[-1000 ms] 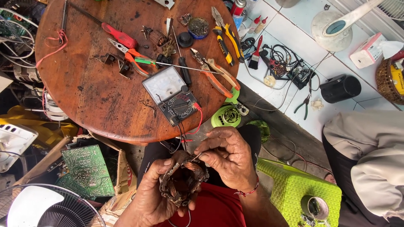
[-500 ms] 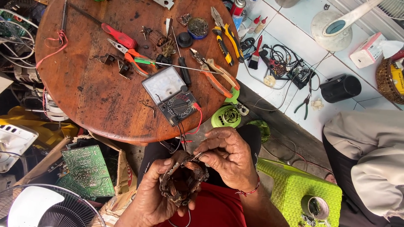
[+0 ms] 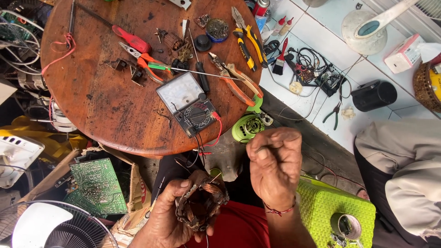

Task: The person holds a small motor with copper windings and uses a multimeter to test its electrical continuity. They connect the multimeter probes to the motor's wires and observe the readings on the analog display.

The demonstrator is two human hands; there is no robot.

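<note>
Round wooden table [image 3: 105, 110] cluttered; multimeter [image 3: 186, 103] at 12 o'clock of the hands. Left hand [image 3: 167, 218] wrapped around copper-wound stator [image 3: 200, 205], low centre. Right hand [image 3: 275, 167] at 2 o'clock, pinched shut on thin wire [image 3: 216, 177]. Advisable: steady coil, even tension, no kinks.

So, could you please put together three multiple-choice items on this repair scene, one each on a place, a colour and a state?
1. Where does the grey analogue multimeter lie?
A. round wooden table
B. green plastic stool
C. tiled floor

2. What colour are its two leads?
A. blue, white
B. red, black
C. both yellow

3. How does the left hand stand?
A. flat on table
B. empty
C. gripping copper-wound motor stator

Answers: 1 A, it rests near the table's edge; 2 B, both colours leave its base; 3 C, fingers wrap the stator.
</note>
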